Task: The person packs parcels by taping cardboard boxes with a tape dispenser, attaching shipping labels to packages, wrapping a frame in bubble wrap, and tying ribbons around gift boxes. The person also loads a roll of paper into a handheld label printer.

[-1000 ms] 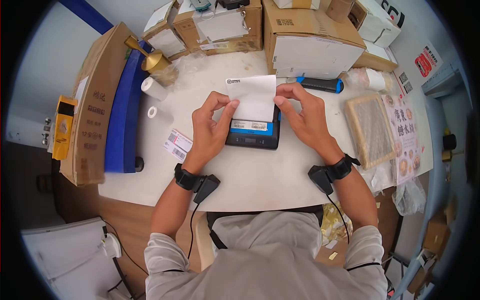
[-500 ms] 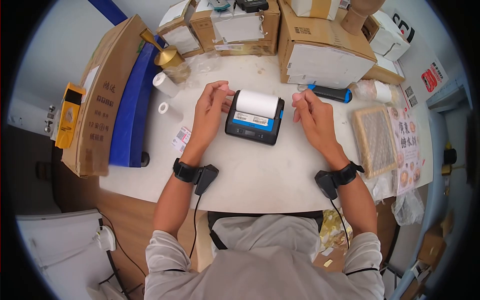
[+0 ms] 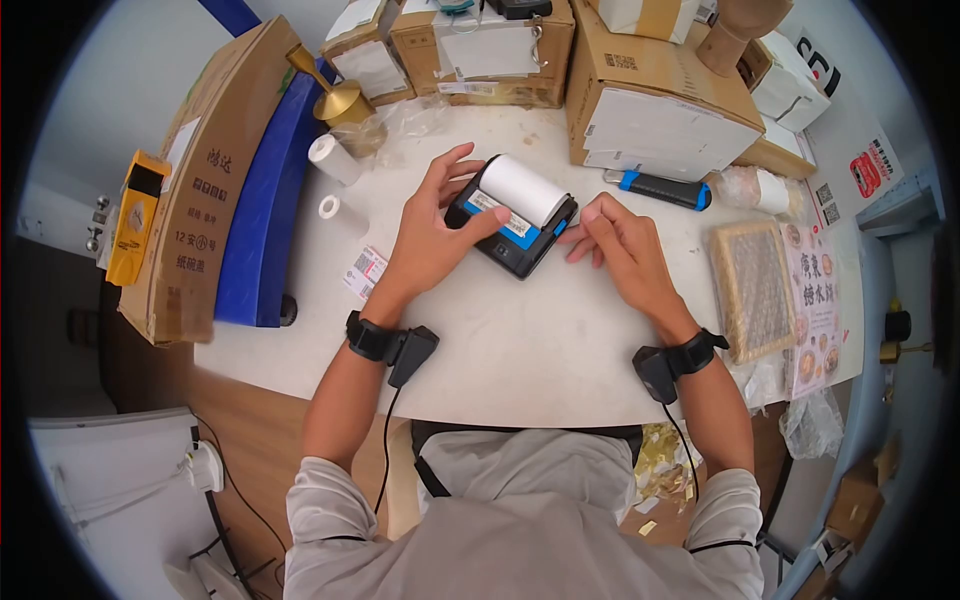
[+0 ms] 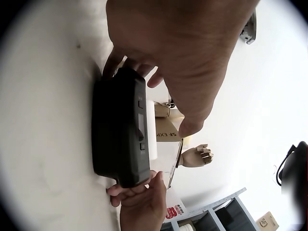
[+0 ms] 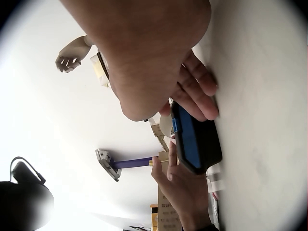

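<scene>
A black and blue label printer [image 3: 515, 246] sits askew on the white table, a white paper roll [image 3: 526, 188] in its top. My left hand [image 3: 432, 232] is at its left side, fingers by the far left corner. The left thumb stretches over the printer's front in the head view; the left wrist view has that thumb [image 4: 191, 126] raised off the casing. At the opposite side is my right hand [image 3: 625, 246], its fingertips against the casing near the blue latch. In the right wrist view the right fingers [image 5: 198, 91] lie fairly straight along the printer's side [image 5: 190, 137].
Two white paper rolls [image 3: 334, 160] and a printed label [image 3: 364, 272] lie left of the printer. A blue-black utility knife [image 3: 664, 190] is beyond the right hand. Cardboard boxes [image 3: 668, 85] line the back; a woven tray [image 3: 752, 290] lies at right.
The white paper sheet held up over the printer has dropped flat into a roll on it. Both hands let go, then came back to the printer's sides. The printer has turned clockwise.
</scene>
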Motion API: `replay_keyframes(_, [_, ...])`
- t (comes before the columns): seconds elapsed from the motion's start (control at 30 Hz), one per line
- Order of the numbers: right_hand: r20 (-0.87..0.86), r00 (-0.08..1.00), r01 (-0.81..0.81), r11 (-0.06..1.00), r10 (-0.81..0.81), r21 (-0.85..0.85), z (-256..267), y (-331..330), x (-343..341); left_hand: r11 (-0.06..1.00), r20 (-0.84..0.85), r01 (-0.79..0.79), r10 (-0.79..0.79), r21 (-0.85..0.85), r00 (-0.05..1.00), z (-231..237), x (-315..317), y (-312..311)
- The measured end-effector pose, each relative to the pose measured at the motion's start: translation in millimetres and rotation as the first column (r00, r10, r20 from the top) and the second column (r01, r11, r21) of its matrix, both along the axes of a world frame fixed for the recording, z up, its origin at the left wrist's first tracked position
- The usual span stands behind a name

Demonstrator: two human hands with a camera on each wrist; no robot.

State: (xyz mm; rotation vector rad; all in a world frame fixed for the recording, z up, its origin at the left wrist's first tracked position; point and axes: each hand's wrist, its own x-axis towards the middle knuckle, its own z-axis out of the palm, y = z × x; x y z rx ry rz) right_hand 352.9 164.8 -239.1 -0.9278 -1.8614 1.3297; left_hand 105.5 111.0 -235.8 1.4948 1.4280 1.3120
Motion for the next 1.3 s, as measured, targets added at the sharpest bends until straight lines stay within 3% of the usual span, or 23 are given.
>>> replay_keyframes(0.03, [0.0, 1.0, 0.002, 1.0, -0.002, 0.0, 0, 1, -1, 1.0, 0.0, 0.002, -0.002, 0.0, 1.0, 2, 2, -2])
replay_keyframes(0.1, [0.03, 0.999, 0.042, 0.999, -0.042, 0.027, 1, 2, -3, 0.997, -0.429, -0.011, 0.045, 0.081, 0.902, 12, 7, -8])
replay_keyframes(0.2, [0.068, 0.995, 0.072, 0.997, -0.073, 0.027, 2, 2, -4, 0.999, -0.575, 0.0, 0.022, 0.037, 0.818, 17, 13, -11])
replay_keyframes(0.33, [0.051, 0.991, 0.121, 0.992, -0.122, 0.028, 0, 2, -4, 1.0, -0.537, 0.004, -0.012, -0.015, 0.843, 20, 13, -11])
replay_keyframes(0.4, [0.015, 0.989, 0.145, 0.983, -0.148, 0.111, -5, 4, -3, 0.999, -0.467, 0.045, -0.043, -0.007, 0.883, 20, 11, -11])
replay_keyframes(0.5, [-0.004, 0.985, 0.17, 0.98, -0.171, 0.107, -4, 3, -3, 0.997, -0.432, 0.062, -0.032, 0.056, 0.901, 19, 9, -10])
replay_keyframes(0.7, [0.007, 0.977, 0.209, 0.96, -0.214, 0.186, -11, 6, -2, 0.995, -0.475, -0.015, 0.06, 0.099, 0.878, 16, -3, -7])
replay_keyframes(1.13, [0.065, 0.985, 0.149, 0.977, -0.16, 0.151, -7, 5, -2, 0.988, -0.438, -0.074, 0.128, 0.138, 0.89, 11, -13, -3])
replay_keyframes(1.2, [0.071, 0.982, 0.161, 0.975, -0.173, 0.153, -6, 4, -3, 0.98, -0.214, -0.19, 0.198, 0.059, 0.957, 5, -20, 3])
replay_keyframes(1.3, [0.066, 0.98, 0.177, 0.974, -0.187, 0.14, -7, 4, -3, 0.96, -0.085, -0.273, 0.277, 0.059, 0.957, 0, -26, 7])
